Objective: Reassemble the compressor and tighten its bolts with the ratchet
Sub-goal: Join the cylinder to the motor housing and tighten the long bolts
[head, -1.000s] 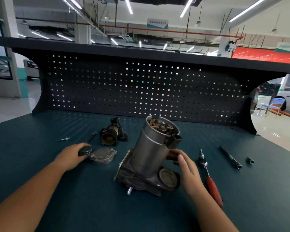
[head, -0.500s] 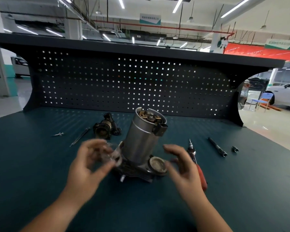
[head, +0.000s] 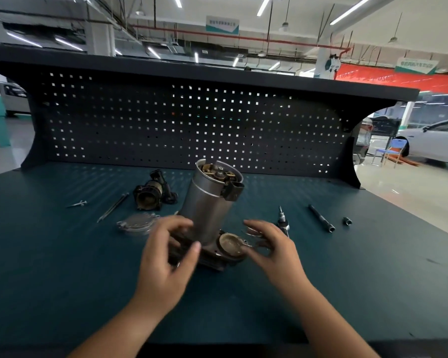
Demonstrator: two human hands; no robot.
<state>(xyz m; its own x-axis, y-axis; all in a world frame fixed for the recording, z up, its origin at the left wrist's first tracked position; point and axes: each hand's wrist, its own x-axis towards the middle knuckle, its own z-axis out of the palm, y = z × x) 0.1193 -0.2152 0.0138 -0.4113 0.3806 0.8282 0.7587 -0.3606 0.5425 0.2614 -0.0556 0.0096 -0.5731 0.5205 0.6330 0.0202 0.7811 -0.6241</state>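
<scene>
Judging by the loose parts, reassembly looks barely begun: the compressor point(head: 210, 202) stands tilted in the middle of the table point(head: 62, 280) with its cylinder's top end open. A round cover point(head: 137, 224) and a black housing point(head: 153, 193) lie apart to its left. The long bolts point(head: 113, 206) lie unfitted, and the ratchet point(head: 282, 222) lies on the table (partly behind the right hand point(head: 274, 251)). The left hand point(head: 166, 257) curls its fingers point(head: 177, 224) at the compressor's base, and the right hand's fingers are half bent by the round port. Blur hides whether either hand holds anything.

The right hand point(head: 272, 250) (fingers blurred) hides the ratchet point(head: 283, 223) handle.
</scene>
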